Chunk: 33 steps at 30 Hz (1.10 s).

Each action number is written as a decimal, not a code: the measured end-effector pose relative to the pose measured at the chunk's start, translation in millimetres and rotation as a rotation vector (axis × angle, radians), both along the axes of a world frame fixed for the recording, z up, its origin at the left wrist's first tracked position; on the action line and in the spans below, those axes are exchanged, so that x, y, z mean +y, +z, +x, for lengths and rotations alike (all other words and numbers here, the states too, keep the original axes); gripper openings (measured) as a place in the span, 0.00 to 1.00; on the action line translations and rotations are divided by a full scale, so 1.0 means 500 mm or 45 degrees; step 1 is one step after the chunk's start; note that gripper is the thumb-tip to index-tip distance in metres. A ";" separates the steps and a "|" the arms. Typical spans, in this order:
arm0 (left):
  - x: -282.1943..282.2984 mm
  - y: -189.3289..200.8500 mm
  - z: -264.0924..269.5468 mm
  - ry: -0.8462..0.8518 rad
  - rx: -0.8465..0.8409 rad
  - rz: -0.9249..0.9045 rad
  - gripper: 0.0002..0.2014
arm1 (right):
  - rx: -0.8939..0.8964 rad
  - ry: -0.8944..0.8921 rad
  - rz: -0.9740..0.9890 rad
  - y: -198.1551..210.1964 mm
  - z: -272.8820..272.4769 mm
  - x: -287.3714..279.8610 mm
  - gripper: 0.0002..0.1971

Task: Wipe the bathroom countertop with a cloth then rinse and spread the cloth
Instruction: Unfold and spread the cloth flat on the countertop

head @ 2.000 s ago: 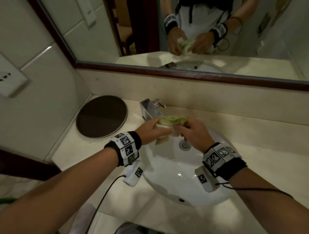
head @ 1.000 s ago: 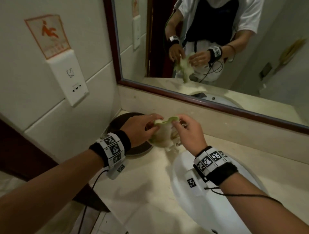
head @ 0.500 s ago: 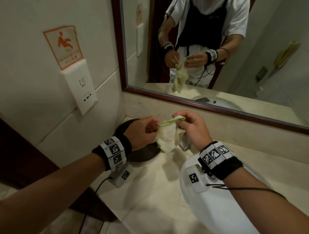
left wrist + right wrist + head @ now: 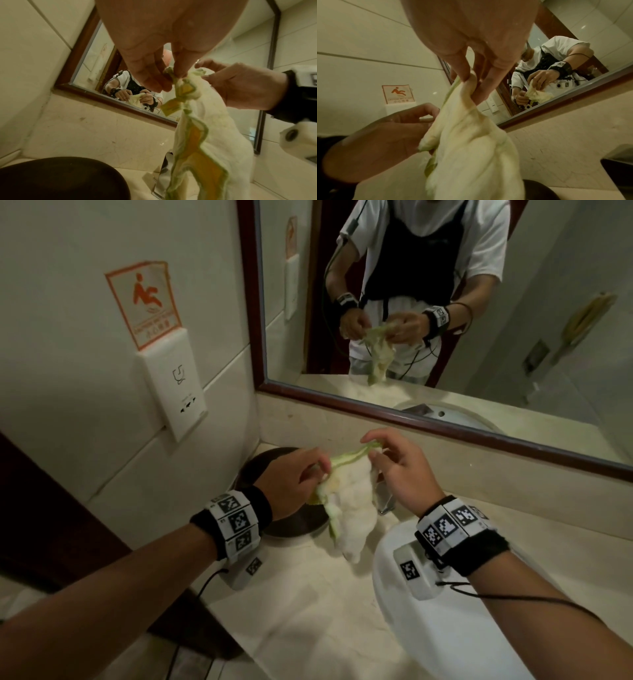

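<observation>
A pale cloth with a green-edged hem hangs bunched in the air over the beige countertop, left of the white basin. My left hand pinches the hem's left end, and in the left wrist view its fingertips nip the green edge by a yellow tag. My right hand pinches the hem's right end; the right wrist view shows its fingers gripping a fold of the cloth. The hem is stretched between both hands.
A dark round disc lies on the counter's back left corner behind the cloth. The chrome tap stands behind the hanging cloth. A wood-framed mirror runs along the back; a socket plate and a slip-warning sign are on the left wall.
Both hands have lifted the cloth from over the basin and carried it left over the countertop. The bunched cloth has let down and hangs longer, its hem drawn out between the hands.
</observation>
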<state>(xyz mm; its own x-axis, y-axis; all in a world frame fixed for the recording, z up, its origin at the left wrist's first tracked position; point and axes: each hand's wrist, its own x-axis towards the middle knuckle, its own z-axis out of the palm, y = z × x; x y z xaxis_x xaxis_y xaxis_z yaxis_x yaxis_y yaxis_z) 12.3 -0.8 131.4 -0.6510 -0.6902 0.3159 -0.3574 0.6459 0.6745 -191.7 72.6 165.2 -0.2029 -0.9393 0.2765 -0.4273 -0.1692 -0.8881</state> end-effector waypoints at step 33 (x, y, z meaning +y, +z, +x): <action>-0.005 0.058 0.008 0.120 0.500 0.588 0.06 | -0.980 0.199 0.594 -0.110 0.075 0.021 0.24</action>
<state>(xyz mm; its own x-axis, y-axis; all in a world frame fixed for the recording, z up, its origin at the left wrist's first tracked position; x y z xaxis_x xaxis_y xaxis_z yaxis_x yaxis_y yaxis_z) 16.3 -3.3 160.5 -0.4763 -0.8618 0.1745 -0.0667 0.2333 0.9701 -154.1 83.3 110.3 -0.0349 -0.9541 -0.2973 0.3093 0.2726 -0.9110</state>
